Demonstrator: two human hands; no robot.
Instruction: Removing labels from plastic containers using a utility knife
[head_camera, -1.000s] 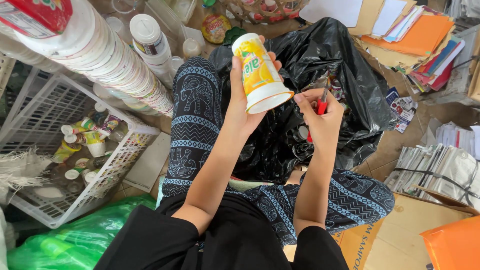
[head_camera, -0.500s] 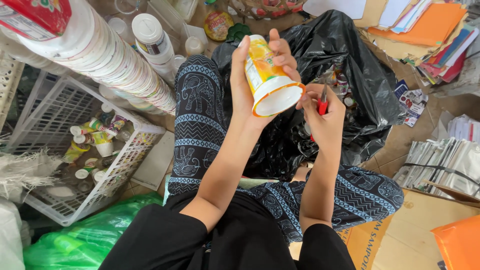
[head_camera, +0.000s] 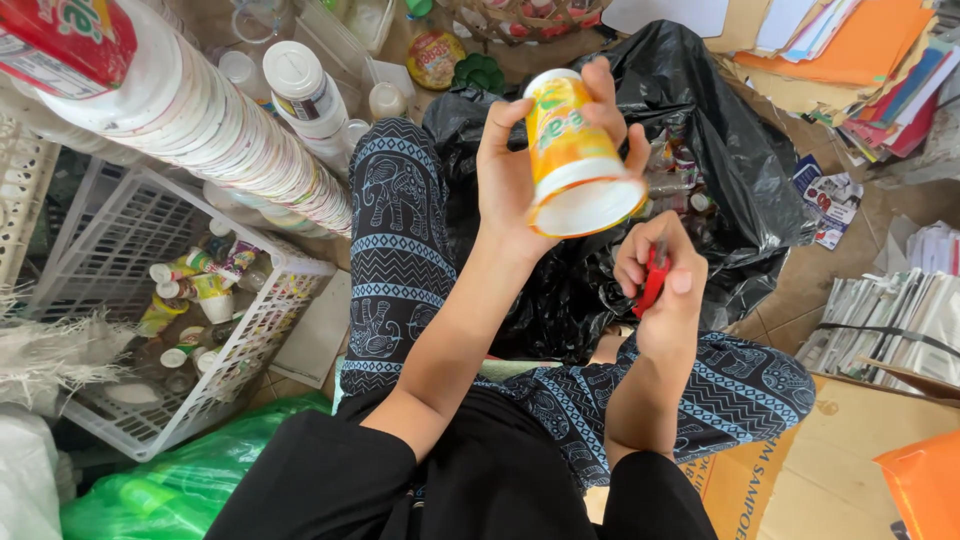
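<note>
From the head view I see my left hand (head_camera: 520, 175) wrapped around an orange and yellow paper cup (head_camera: 575, 150), held up over the open black bag (head_camera: 700, 150), white base turned toward me. My right hand (head_camera: 665, 285) is closed on a small red cutter (head_camera: 653, 280) just below the cup's base, apart from it. I judge the cup's printed sleeve is not yet cut: it looks whole. A long stack of white cups (head_camera: 200, 120) lies at the left, above a white basket (head_camera: 230, 370) holding small bottles
</note>
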